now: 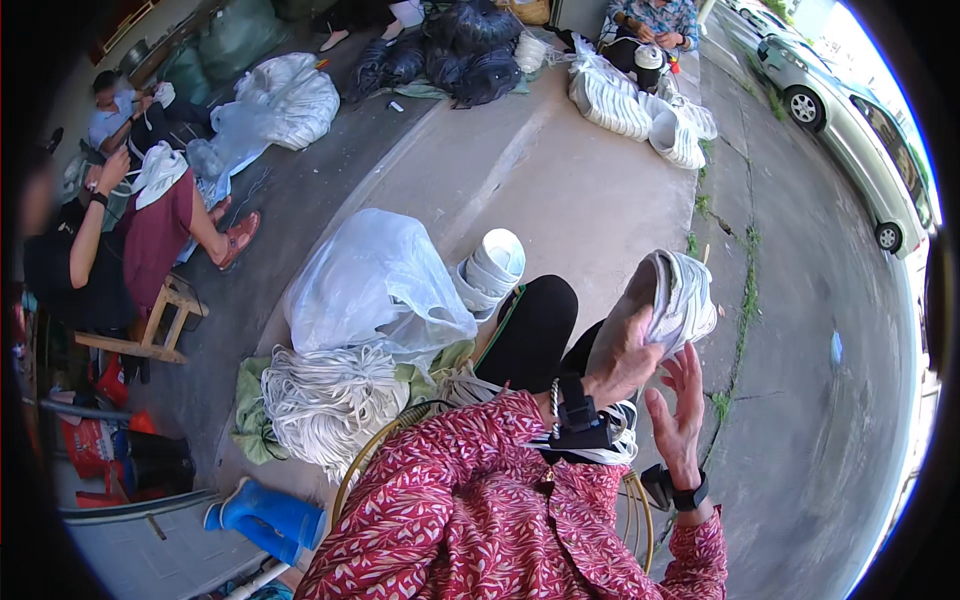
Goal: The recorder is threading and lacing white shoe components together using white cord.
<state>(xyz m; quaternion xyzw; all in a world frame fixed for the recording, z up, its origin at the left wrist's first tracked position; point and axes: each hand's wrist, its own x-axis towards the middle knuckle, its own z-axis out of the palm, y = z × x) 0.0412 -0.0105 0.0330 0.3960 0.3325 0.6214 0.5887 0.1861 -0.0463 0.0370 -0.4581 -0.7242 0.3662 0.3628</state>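
A white shoe upper (684, 302), crossed by pale bands, is held up in front of my knees at the right. My left hand (622, 358) grips it from the near left side, and part of its fingers is hidden behind the upper. Just below it, my right hand (680, 412) is raised with its fingers apart and nothing visible in it. White laces (622, 432) lie across my lap under my wrists. Left of my knee stands a stack of white curved pieces (492, 268).
A large bundle of white laces (330, 405) lies at my left, beside a clear plastic bag (375, 285). Blue boots (268, 520) are at the lower left. A person on a wooden stool (150, 325) works at the left; others sit farther back. A car (850, 125) stands far right.
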